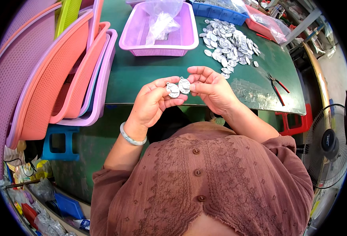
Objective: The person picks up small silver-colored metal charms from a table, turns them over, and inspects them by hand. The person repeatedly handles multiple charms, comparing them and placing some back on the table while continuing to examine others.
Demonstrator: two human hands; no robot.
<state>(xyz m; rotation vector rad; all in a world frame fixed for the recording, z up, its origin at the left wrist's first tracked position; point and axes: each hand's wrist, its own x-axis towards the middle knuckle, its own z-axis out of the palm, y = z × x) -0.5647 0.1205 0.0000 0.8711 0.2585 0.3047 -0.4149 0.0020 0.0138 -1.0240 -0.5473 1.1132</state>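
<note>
Two oval silver pendants with small loops at the top meet side by side between my hands, above the near edge of the green table. My left hand pinches the left pendant between thumb and fingers. The right pendant is gripped at its edge by my right hand, thumb in front, its index finger raised and curled. Beyond my right hand lies a loose heap of similar silver pendants, spread over the tabletop.
A purple basket with clear plastic bags stands at the back. Behind the heap are a blue crate and a pink tray. Red-handled pliers lie at right. Stacked baskets rise at left; a fan stands at right.
</note>
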